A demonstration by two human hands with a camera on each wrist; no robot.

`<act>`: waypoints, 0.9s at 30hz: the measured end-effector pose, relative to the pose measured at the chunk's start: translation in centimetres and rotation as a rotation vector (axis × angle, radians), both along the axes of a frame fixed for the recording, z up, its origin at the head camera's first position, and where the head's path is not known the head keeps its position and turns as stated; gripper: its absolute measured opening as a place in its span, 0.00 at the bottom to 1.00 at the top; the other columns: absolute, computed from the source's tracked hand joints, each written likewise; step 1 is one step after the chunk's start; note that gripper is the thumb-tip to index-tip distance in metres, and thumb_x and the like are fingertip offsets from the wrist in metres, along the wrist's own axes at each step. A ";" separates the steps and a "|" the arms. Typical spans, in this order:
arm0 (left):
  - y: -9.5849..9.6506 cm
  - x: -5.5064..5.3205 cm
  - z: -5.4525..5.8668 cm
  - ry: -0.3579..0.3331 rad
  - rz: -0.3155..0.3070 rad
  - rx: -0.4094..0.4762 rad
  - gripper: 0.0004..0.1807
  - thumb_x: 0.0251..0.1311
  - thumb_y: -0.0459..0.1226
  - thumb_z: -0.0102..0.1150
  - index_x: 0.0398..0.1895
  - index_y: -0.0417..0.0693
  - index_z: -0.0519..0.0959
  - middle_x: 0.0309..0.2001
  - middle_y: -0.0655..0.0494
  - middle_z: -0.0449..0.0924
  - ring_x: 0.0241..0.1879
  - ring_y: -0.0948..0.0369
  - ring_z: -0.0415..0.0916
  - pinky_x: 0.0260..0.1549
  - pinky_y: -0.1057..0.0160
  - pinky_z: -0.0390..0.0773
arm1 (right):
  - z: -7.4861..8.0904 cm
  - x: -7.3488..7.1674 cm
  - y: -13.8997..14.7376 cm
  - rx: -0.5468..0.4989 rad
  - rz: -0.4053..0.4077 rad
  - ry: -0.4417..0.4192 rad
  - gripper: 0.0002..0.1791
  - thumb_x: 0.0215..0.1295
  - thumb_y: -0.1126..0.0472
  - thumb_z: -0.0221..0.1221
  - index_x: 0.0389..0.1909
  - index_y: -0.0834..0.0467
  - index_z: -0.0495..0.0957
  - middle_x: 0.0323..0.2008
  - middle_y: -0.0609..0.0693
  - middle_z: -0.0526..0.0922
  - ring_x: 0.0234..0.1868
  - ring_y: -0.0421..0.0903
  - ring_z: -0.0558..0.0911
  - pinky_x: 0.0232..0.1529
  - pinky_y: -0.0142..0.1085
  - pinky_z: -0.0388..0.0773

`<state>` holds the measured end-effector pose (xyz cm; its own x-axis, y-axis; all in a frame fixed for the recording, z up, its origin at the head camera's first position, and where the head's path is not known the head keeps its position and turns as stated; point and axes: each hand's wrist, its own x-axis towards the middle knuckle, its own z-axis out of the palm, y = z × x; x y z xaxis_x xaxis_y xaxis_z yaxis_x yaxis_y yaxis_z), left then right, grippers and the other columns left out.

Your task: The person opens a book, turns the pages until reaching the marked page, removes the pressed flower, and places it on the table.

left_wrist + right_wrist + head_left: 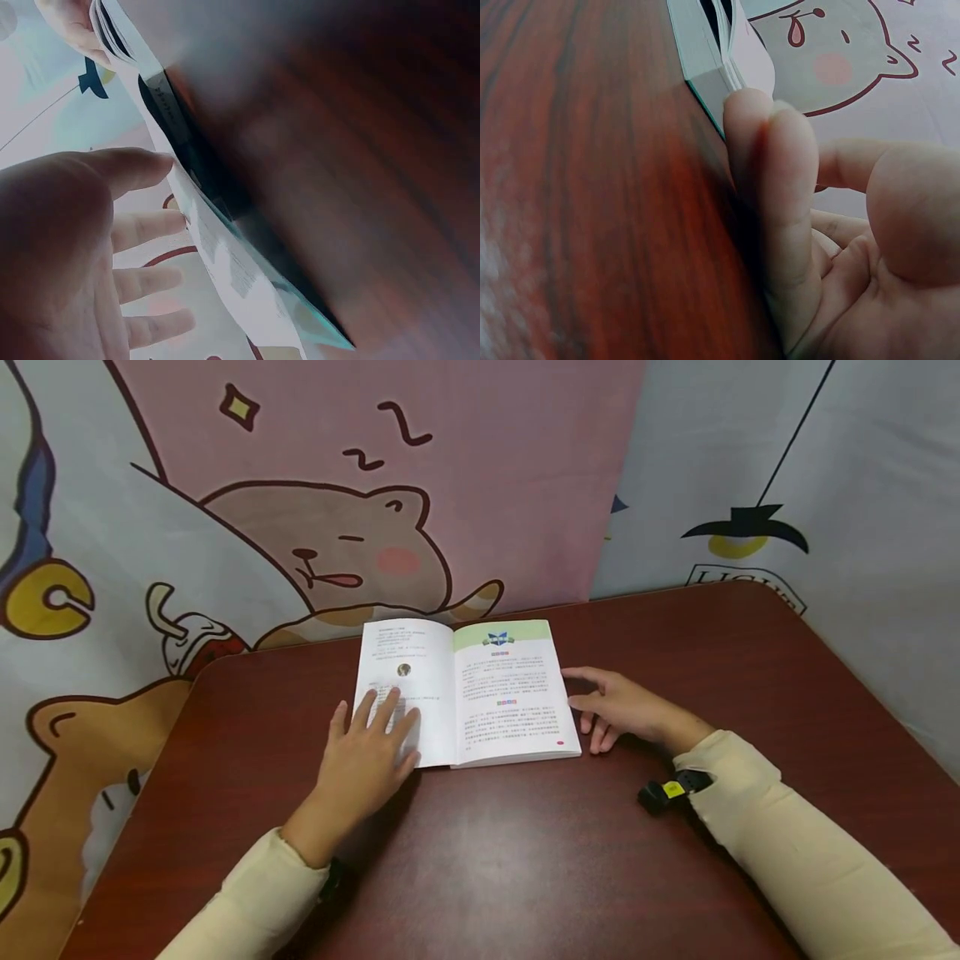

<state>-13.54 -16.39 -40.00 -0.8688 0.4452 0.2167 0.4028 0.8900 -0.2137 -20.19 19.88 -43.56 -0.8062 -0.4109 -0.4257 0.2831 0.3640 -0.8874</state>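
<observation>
An open book (510,693) lies on the table with printed text on both pages; the right page has a green band on top. My left hand (367,760) rests with spread, fairly straight fingers on the lower part of the left page. In the left wrist view its thumb (135,166) is at the book's lower edge, and the left page (232,274) stands slightly off the table. My right hand (618,706) is beside the book's right edge, index finger and thumb reaching to it. Its lower fingers (787,180) bend loosely near the book's corner (709,86).
The dark red-brown wooden table (510,860) has a rounded far right corner. A cartoon-printed cloth (525,485) hangs behind it. A black strap with a yellow label (673,788) is on the right wrist.
</observation>
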 end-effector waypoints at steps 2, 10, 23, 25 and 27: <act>0.4 -0.1 0.0 -0.004 -0.013 -0.004 0.30 0.51 0.54 0.59 0.59 0.59 0.71 0.64 0.50 0.66 0.64 0.46 0.61 0.58 0.38 0.59 | 0.1 0.0 0.0 0.004 -0.003 -0.003 0.34 0.65 0.55 0.53 0.69 0.43 0.50 0.23 0.59 0.75 0.17 0.55 0.81 0.23 0.50 0.79; 2.4 -0.5 0.3 -0.028 -0.088 0.002 0.32 0.53 0.54 0.57 0.62 0.59 0.68 0.63 0.52 0.68 0.62 0.48 0.66 0.54 0.40 0.65 | 0.4 0.1 -0.2 0.014 -0.010 -0.013 0.34 0.65 0.54 0.54 0.69 0.42 0.51 0.23 0.59 0.74 0.16 0.54 0.81 0.23 0.50 0.79; 6.4 -0.7 1.0 -0.120 -0.153 0.027 0.33 0.54 0.58 0.54 0.64 0.61 0.66 0.65 0.53 0.66 0.63 0.49 0.64 0.57 0.42 0.64 | 0.4 0.1 -0.2 0.007 0.001 -0.006 0.37 0.63 0.55 0.56 0.69 0.42 0.49 0.24 0.59 0.75 0.15 0.53 0.81 0.21 0.49 0.79; 6.9 -0.7 1.0 -0.148 -0.160 0.031 0.34 0.53 0.59 0.54 0.64 0.62 0.65 0.65 0.53 0.65 0.63 0.48 0.64 0.57 0.42 0.64 | 0.3 0.1 -0.2 0.014 0.005 0.007 0.38 0.61 0.55 0.58 0.69 0.43 0.50 0.24 0.59 0.75 0.15 0.53 0.81 0.21 0.49 0.79; 7.4 -0.7 0.9 -0.177 -0.171 0.044 0.36 0.52 0.60 0.55 0.64 0.62 0.65 0.65 0.52 0.65 0.63 0.47 0.63 0.56 0.42 0.65 | 0.3 0.2 -0.2 0.020 0.009 0.025 0.40 0.59 0.55 0.60 0.69 0.43 0.51 0.24 0.59 0.75 0.15 0.53 0.81 0.21 0.49 0.79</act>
<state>-14.29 -9.02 -39.06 -0.8076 0.5827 0.0903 0.5762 0.8124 -0.0893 -20.00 19.72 -43.27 -0.8132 -0.4095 -0.4135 0.2577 0.3837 -0.8868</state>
